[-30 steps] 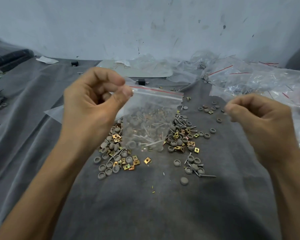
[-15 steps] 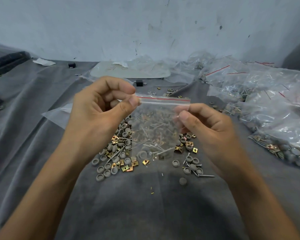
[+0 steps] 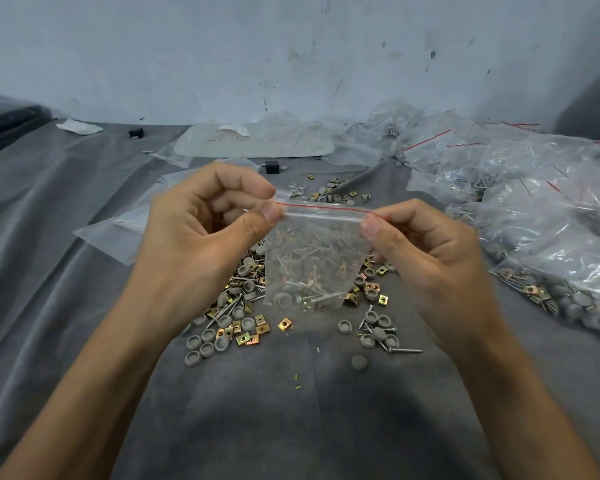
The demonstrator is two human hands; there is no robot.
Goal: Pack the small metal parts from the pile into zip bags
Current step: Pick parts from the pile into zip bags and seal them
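Here, a bag (image 3: 312, 265) is held up above the tabletop (image 3: 291, 420) by both hands. Its top left corner is pinched between the thumb and forefinger of the left hand (image 3: 205, 233), whose other fingers are curled toward the palm. Its top right corner is pinched in the same way by the right hand (image 3: 426, 251). The red-lined zip strip is stretched level between the two thumbs, and the bag hangs from it between the hands. Grey caps, screws and a few gold clips are gathered in its bottom. Whether the zip is pressed closed cannot be told.

Below and behind the bag, the pile (image 3: 229, 327) is spread over the grey-covered tabletop. It is partly hidden by the bag and by the left hand. At its near right edge a screw (image 3: 404, 350) lies flat, with a single cap (image 3: 359, 362) just beside it. A smaller scatter (image 3: 333, 194) of the same parts is seen beyond the zip strip.

Filled bags (image 3: 534, 220) are heaped along the right side, well apart from the pile, and parts show through the nearest one. Empty bags (image 3: 118, 230) lie flat behind the left hand and are partly covered by it. Farther back, a black block (image 3: 272, 167) and a pale board (image 3: 257, 143) are set near the wall (image 3: 291, 46).
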